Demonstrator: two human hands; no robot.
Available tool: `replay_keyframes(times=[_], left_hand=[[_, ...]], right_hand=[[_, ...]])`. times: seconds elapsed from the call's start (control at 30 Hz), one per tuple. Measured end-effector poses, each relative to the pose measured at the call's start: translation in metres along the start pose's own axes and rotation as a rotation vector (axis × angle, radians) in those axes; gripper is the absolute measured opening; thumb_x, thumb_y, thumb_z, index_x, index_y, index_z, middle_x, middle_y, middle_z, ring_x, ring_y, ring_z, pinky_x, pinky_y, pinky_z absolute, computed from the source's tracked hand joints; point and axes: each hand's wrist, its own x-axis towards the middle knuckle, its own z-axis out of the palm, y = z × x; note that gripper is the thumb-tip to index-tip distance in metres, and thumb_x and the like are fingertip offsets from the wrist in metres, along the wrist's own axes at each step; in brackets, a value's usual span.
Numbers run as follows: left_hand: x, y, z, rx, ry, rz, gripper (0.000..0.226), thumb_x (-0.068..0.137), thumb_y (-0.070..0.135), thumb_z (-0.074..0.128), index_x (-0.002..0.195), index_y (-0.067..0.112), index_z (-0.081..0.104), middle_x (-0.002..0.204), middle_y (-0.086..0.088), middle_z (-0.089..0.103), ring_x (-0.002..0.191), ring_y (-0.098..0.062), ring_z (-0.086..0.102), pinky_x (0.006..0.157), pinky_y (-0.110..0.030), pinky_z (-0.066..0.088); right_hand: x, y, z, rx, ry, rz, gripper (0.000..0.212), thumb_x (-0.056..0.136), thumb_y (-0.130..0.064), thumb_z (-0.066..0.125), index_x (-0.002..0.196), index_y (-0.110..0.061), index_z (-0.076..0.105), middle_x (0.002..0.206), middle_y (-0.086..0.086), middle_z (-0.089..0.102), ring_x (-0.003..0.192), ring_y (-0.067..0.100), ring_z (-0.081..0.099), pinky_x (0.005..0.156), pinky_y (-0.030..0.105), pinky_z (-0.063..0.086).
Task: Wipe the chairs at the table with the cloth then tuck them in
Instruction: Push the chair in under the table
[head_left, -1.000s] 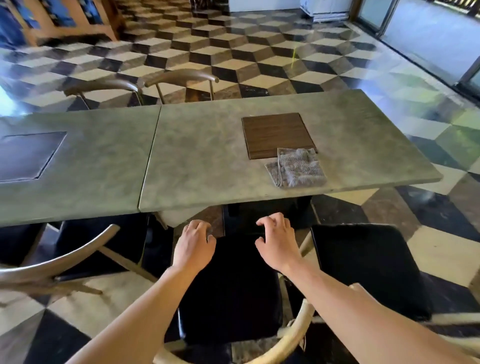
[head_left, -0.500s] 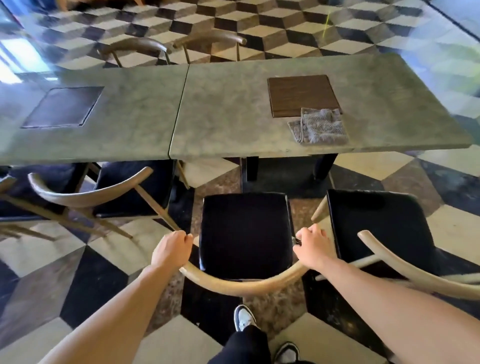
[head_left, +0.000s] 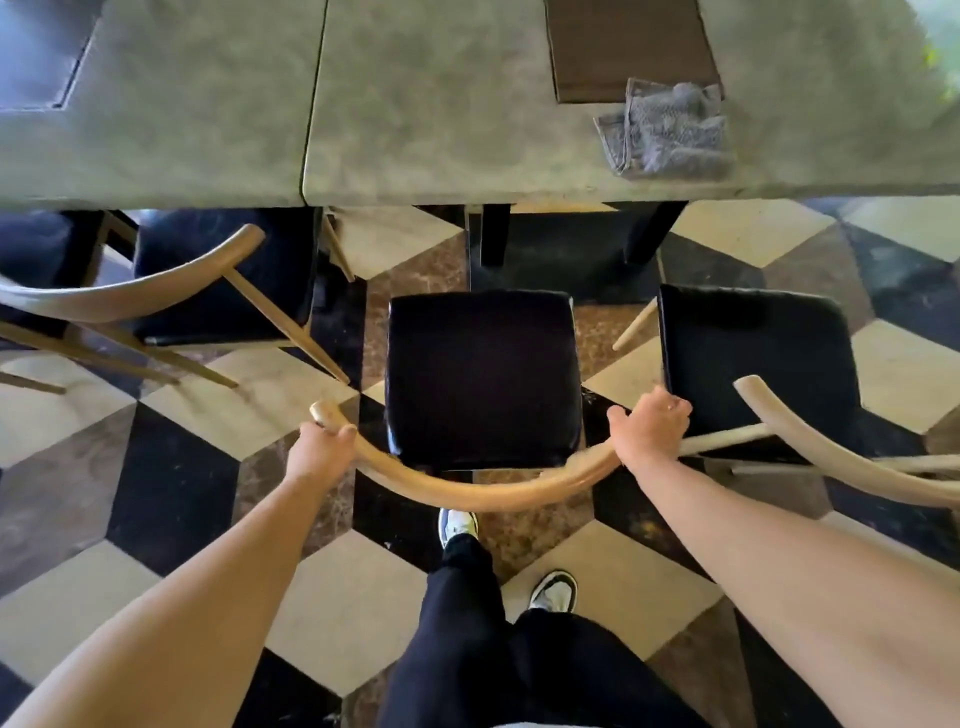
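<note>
A chair with a black seat (head_left: 483, 374) and a curved pale wooden backrest (head_left: 483, 493) stands in front of me, clear of the table edge. My left hand (head_left: 324, 449) grips the left end of that backrest. My right hand (head_left: 649, 428) grips its right end. The grey cloth (head_left: 670, 132) lies crumpled on the grey-green table (head_left: 441, 104), near its front edge on the right, partly over a brown wooden inset (head_left: 628, 47). Neither hand touches the cloth.
A second black-seated chair (head_left: 753, 364) stands pulled out to the right, its backrest (head_left: 831, 467) close to my right hand. Another chair (head_left: 223, 275) on the left is partly under the table. Black table legs (head_left: 493, 234) stand ahead. My feet (head_left: 553, 592) are on the checkered floor.
My hands moved from the seat back to the ends of the backrest and closed on it. The view has tilted down, and the chair sits farther from the table.
</note>
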Motion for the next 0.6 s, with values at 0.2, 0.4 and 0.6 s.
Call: replay_keyframes(times=[0.2,0.4,0.6], left_hand=[[0.036,0.003,0.006,-0.230,-0.034,-0.191,0.056,0.087,0.034,0.075,0.130,0.006,0.052,0.100,-0.011,0.064,0.082,-0.023,0.066,0.069,-0.036,0.058],[0.059,0.020,0.013,-0.775,-0.029,-0.390,0.008,0.087,0.011,0.067,0.080,0.008,0.065,0.077,-0.013,0.069,0.055,-0.021,0.065,0.058,-0.035,0.056],[0.062,0.030,0.016,-0.780,0.073,-0.391,0.021,0.085,0.019,0.072,0.067,0.017,0.061,0.044,0.001,0.056,0.038,-0.015,0.053,0.044,-0.030,0.052]], right_hand=[[0.025,-0.009,0.012,0.317,0.072,0.342,0.055,0.098,-0.022,0.064,0.144,-0.004,0.042,0.143,0.021,0.050,0.121,0.038,0.058,0.083,0.037,0.046],[0.051,-0.005,0.013,0.607,0.029,0.594,0.026,0.096,-0.027,0.067,0.110,-0.005,0.062,0.101,0.009,0.074,0.086,0.020,0.074,0.061,0.028,0.053],[0.061,-0.006,0.016,0.596,0.014,0.714,0.028,0.094,-0.036,0.069,0.087,-0.010,0.062,0.078,0.007,0.070,0.058,0.015,0.067,0.055,0.027,0.059]])
